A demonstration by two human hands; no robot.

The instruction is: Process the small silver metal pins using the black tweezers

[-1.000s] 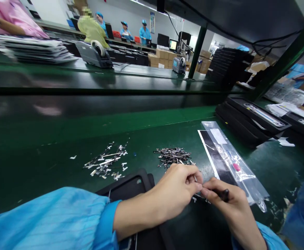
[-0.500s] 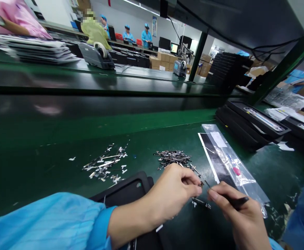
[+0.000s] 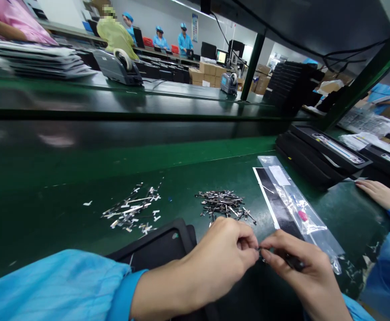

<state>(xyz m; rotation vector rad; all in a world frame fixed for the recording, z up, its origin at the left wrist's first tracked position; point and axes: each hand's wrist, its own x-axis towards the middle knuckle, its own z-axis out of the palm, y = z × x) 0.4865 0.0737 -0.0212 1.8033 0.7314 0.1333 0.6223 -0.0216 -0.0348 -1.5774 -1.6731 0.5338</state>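
My left hand [image 3: 228,254] is closed, thumb and forefinger pinching a tiny dark part [image 3: 259,249] mostly covered by the fingertips. Close against it, my right hand [image 3: 310,269] is wrapped round a slim black tool [image 3: 294,262]; its tip is hidden now and its exact kind cannot be made out. Just beyond the left hand lies a dense pile of small black-and-silver strips [image 3: 222,203]. Farther left is a looser scatter of silver and white strips [image 3: 131,211]. Under my left forearm rests a black framed panel [image 3: 158,247].
A clear plastic bag [image 3: 310,223] and a black patterned sheet [image 3: 277,200] lie to the right. Black cases [image 3: 322,156] stand behind them. A co-worker's hand [image 3: 380,194] rests at the right edge. The raised shelf [image 3: 181,104] holds tape dispensers [image 3: 116,67] and paper stacks.
My right hand has moved left, bringing its fingertips against my left hand's, and the tool's tip has gone out of sight. A co-worker's hand has appeared at the right.
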